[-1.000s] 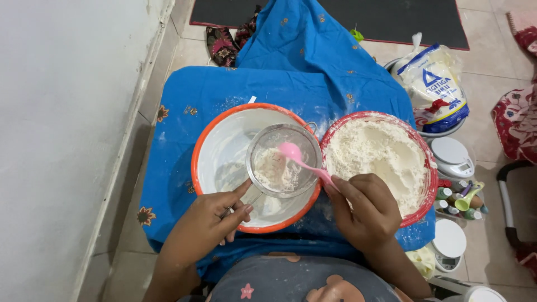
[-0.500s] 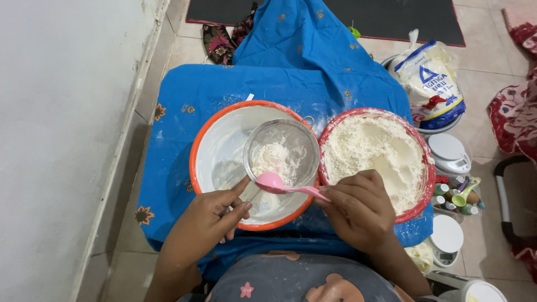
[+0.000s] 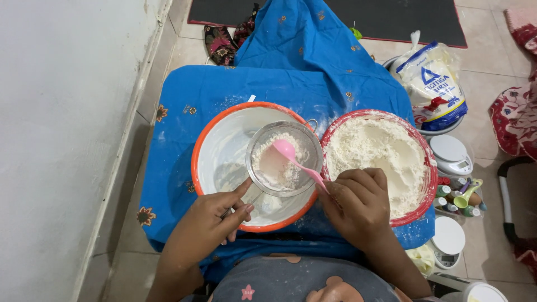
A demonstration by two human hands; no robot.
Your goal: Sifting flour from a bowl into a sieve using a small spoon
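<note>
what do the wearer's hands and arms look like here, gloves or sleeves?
Both the left hand and right hand are bare: no gloves, rings or watch visible. Forearms are uncovered, no sleeves in view. Flour dusting on the hands cannot be confirmed.

A sieve (image 3: 285,158) is held by the left hand (image 3: 215,215) over the bowl (image 3: 215,148) directly beyond that hand. A spoon (image 3: 299,162), gripped by the right hand (image 3: 358,204), rests in the sieve. The flour bowl (image 3: 386,154) lies just beyond the right hand; a flour bag (image 3: 433,84) further beyond.

Bare forearms, a grey garment with a pink star print.
</note>
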